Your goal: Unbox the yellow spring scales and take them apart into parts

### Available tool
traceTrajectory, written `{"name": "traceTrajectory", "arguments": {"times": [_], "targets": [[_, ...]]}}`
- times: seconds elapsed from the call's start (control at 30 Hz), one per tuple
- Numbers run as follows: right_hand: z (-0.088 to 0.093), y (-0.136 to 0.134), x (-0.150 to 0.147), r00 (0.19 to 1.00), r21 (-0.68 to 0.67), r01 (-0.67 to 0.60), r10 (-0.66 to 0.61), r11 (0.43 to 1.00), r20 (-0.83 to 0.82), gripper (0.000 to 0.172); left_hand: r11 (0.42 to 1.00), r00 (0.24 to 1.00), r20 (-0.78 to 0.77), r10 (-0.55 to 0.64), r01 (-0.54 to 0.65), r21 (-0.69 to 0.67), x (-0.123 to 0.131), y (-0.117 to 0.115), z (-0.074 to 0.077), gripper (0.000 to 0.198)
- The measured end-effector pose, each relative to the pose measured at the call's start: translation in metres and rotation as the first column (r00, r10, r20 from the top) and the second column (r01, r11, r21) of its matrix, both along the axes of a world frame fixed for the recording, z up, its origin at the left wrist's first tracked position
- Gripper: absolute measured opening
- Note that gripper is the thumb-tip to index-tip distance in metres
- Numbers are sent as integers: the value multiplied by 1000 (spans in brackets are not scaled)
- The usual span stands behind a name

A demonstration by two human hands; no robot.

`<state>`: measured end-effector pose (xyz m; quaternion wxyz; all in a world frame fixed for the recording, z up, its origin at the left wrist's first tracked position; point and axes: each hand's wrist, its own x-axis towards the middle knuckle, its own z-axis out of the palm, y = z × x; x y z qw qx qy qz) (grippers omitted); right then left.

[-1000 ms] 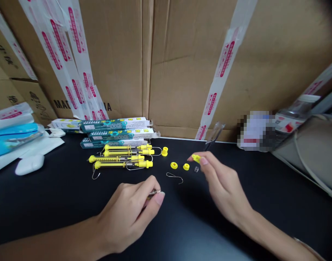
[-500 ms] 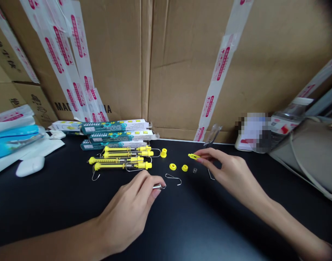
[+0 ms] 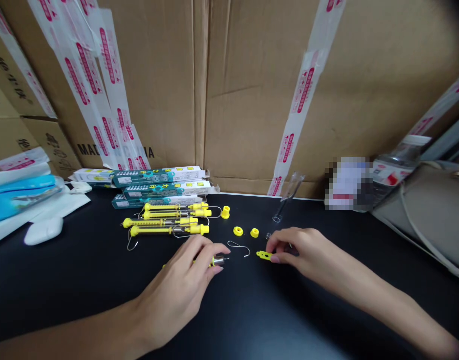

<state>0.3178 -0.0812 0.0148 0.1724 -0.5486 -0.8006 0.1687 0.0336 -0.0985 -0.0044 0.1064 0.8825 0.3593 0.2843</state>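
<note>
My left hand (image 3: 176, 287) is closed around a yellow rod with a silver metal spring end (image 3: 218, 261), most of it hidden under the fingers. Between the thumb and fingertips of my right hand (image 3: 304, 250) is a small flat yellow plastic piece with holes (image 3: 264, 255), just above the table. A bent wire hook (image 3: 239, 245) lies between the hands. Behind it are a yellow ring (image 3: 238, 231), a small yellow cap (image 3: 255, 233) and a yellow stopper (image 3: 225, 212). A tiny coil-like part (image 3: 269, 236) sits beside my right fingers. Beyond stands a tilted clear tube (image 3: 285, 200).
Several yellow spring scales (image 3: 169, 230) with wire hooks lie at left centre, before stacked narrow boxes (image 3: 161, 176). A white earphone case (image 3: 43, 231) and blue packet (image 3: 22, 192) are left; a bottle (image 3: 396, 165) and grey bag (image 3: 435, 215) right. Cardboard (image 3: 252, 125) rises behind.
My right hand has come down and nearer with the flat yellow piece, uncovering the clear tube. The rod in my left hand has turned, and more of its metal end and some yellow now show.
</note>
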Motion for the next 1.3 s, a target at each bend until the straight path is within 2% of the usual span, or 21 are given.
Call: {"name": "traceTrajectory", "arguments": {"times": [0.2, 0.43, 0.6, 0.67, 0.73, 0.87, 0.97, 1.03, 1.1, 1.17, 1.23, 1.3], "targets": [[3, -2, 2, 993, -20, 45, -42, 999, 113, 6, 999, 999, 11, -33, 33, 41, 0, 1, 0, 22], [3, -8, -4, 980, 44, 14, -23, 999, 198, 12, 997, 999, 10, -47, 46, 69, 2, 2, 3, 22], [-5, -16, -12, 987, 143, -27, 3, 989, 161, 13, 983, 1000, 0, -24, 24, 180, 1, 2, 4, 22], [-6, -23, -23, 994, 199, -25, 3, 980, 107, 15, 974, 999, 30, -26, 18, 226, 1, 2, 4, 21], [-6, -33, -38, 998, 195, -69, 69, 978, 5, 20, 970, 992, 103, -71, 45, 239, 0, 1, 4, 21], [-8, -51, -69, 959, 168, -208, 235, 964, -161, 29, 968, 913, 332, -238, 195, 159, -1, -1, 6, 25], [-15, -58, -81, 922, 246, -264, 319, 933, -218, 19, 951, 823, 485, -296, 299, 73, -3, -4, 8, 26], [-20, -59, -83, 914, 326, -235, 322, 916, -247, 4, 953, 791, 556, -255, 304, 4, -3, -6, 9, 28], [-21, -58, -80, 929, 378, -140, 253, 915, -270, 9, 959, 772, 613, -167, 271, -80, -3, -7, 10, 29], [-20, -55, -77, 943, 399, -42, 168, 916, -287, 7, 952, 744, 663, -83, 256, -168, -1, -7, 12, 26], [-18, -52, -73, 948, 394, -27, 148, 919, -281, 9, 925, 712, 702, -34, 288, -247, 2, -5, 14, 20], [-15, -49, -72, 943, 401, -79, 199, 913, -266, 9, 889, 691, 723, 1, 329, -317, 3, -4, 15, 16]]}}
